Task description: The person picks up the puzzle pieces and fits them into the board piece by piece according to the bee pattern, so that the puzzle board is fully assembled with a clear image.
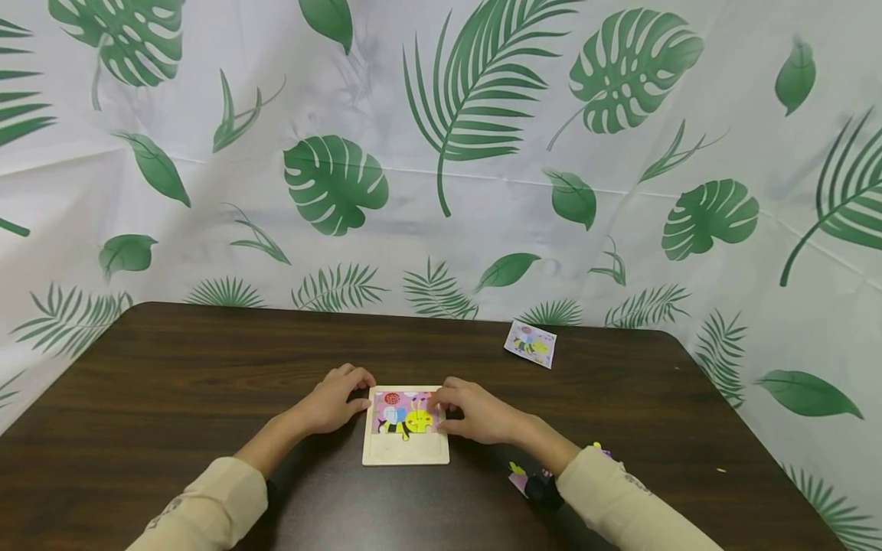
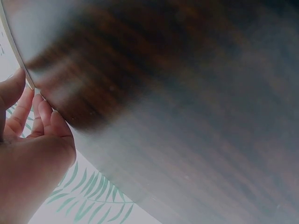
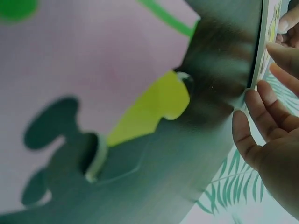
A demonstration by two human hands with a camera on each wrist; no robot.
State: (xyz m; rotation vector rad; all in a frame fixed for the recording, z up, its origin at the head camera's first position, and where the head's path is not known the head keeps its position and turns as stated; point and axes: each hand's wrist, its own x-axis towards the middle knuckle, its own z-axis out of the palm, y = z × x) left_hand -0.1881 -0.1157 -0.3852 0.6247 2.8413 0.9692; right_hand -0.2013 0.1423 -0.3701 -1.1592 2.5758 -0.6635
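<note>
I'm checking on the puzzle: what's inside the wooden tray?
The tray holds puzzle pieces showing a bee in its upper part; below is mostly bare wood. The right hand hides some of the right side.

Left hand (image 2: 39,144): I see thumb and forefinger at a pale board edge (image 2: 15,49)
Tabletop (image 2: 163,116): dark, hazily shiny, filling most of my view
Cloth (image 2: 93,205): white, green fronds

No words or numbers to read here, none on the puzzle (image 1: 405,425), none on the card (image 1: 530,344), dark sleeve marks (image 1: 164,511) too small to tell.
</note>
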